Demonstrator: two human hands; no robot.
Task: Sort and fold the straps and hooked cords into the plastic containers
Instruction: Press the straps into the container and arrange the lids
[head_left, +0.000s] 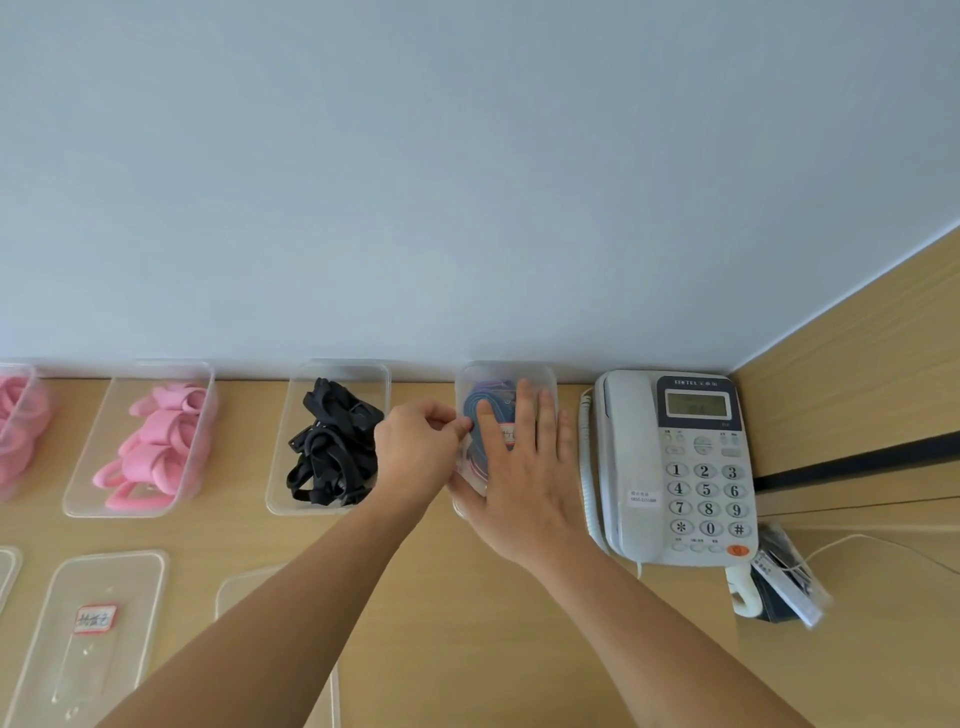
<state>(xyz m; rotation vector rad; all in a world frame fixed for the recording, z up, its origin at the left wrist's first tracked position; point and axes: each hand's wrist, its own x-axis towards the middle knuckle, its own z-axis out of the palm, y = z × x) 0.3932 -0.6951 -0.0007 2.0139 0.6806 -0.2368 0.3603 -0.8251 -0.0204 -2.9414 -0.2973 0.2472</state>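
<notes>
Seemingly both hands seat a thin, bendy lid (511, 436) over blue cords (480, 410): right hand (519, 467) flat, left hand (415, 452) pinching its edge

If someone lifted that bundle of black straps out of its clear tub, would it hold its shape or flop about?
The black straps would probably flop: they lie in loose, tangled loops inside the clear container. They look like thin webbing, so likely light. The small buckles on them might snag, so several could come up together.

Reaching forward with both forearms, pressing right hand (519, 467) flat, fingers extended, while pinching with curled left hand (415, 449).
</notes>
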